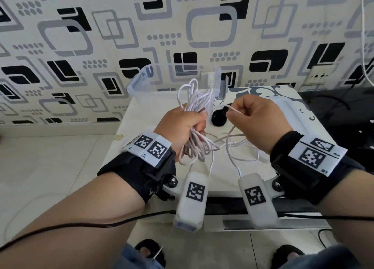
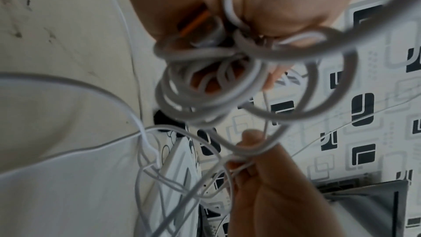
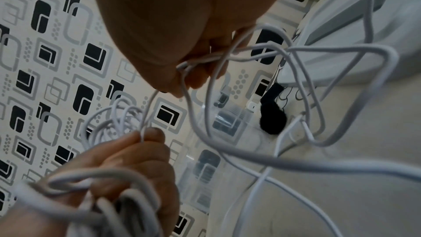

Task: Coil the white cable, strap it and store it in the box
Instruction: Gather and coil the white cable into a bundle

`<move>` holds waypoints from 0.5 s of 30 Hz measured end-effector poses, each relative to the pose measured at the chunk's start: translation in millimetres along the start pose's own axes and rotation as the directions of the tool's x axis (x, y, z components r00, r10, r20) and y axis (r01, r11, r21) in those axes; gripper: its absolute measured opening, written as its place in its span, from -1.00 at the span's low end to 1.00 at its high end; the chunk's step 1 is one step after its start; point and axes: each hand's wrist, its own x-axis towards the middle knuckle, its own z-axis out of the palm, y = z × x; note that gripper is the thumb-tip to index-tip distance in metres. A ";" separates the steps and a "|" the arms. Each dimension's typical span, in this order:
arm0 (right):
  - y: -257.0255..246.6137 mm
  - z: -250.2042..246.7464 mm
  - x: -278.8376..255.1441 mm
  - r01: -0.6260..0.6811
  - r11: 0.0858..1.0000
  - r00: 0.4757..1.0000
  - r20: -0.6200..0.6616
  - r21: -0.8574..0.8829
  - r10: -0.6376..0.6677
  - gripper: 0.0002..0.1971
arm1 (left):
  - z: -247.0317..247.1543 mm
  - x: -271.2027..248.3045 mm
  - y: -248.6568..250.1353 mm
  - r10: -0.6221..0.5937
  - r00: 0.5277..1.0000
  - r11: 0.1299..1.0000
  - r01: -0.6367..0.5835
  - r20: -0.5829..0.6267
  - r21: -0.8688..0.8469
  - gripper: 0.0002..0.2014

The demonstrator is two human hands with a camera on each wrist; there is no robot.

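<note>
My left hand [image 1: 183, 127] grips a bundle of loops of the white cable [image 1: 195, 98], which stick up above the fist and hang below it. In the left wrist view the coils [image 2: 209, 89] bunch under the left hand's fingers. My right hand [image 1: 257, 120] pinches a loose strand of the same cable [image 3: 205, 59] just right of the bundle; more slack lies tangled on the table. A black strap [image 1: 219, 117] lies on the table between the hands, also seen as the black strap [image 3: 273, 114]. The clear plastic box [image 1: 141, 80] stands behind, against the wall.
The small white table [image 1: 162, 177] ends at its front edge near my wrists, with tiled floor [image 1: 50, 157] to the left. A patterned wall stands close behind. A wall socket [image 1: 321, 76] sits at the right. A black wire [image 1: 101, 225] trails from my left wrist.
</note>
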 end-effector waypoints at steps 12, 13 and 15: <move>4.8 -2.3 1.5 0.015 0.988 1.000 0.004 -0.154 -0.015 -0.88 | -22.7 12.0 9.6 0.095 0.979 0.991 -0.077 -0.182 0.107 -0.87; 5.3 -2.0 1.3 0.021 0.989 1.000 -0.001 -0.149 -0.022 -0.86 | -23.2 12.2 10.0 0.106 0.973 0.983 -0.071 -0.207 0.169 -0.85; 5.6 -1.9 0.5 0.037 0.988 0.999 -0.002 -0.151 -0.038 -0.89 | -23.1 12.5 10.1 0.136 0.960 0.935 -0.043 -0.243 0.352 -0.80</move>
